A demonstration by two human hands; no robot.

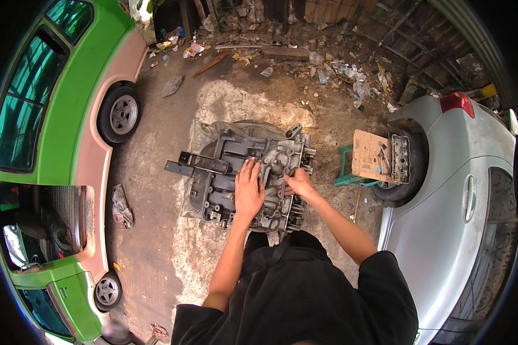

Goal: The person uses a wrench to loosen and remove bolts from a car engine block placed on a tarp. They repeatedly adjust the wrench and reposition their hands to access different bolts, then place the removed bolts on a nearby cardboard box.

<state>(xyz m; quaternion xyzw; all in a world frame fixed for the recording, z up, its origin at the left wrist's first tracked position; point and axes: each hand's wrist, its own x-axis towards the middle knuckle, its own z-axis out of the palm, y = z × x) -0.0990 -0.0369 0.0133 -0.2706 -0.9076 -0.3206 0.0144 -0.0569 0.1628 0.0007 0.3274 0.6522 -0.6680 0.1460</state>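
Observation:
A grey metal engine block (227,198) lies on the ground right in front of me, on a dark crumpled sheet (204,132). My left hand (248,187) rests flat on its upper face, fingers stretched forward and holding nothing. On the block's right part, among cast metal fittings, is my right hand (297,183) with its fingers curled; what they grip, if anything, is hidden. A black metal bracket (181,164) sticks out from the block's left side. Near the far right corner a small metal arm (293,132) juts up.
A green and pink van (69,115) stands on the left, a silver car (449,172) on the right. Beside the car's wheel, a green stool (344,167) bears a wooden board (369,155) and a metal engine part (400,158). Litter (357,86) and a plank (285,53) lie farther back.

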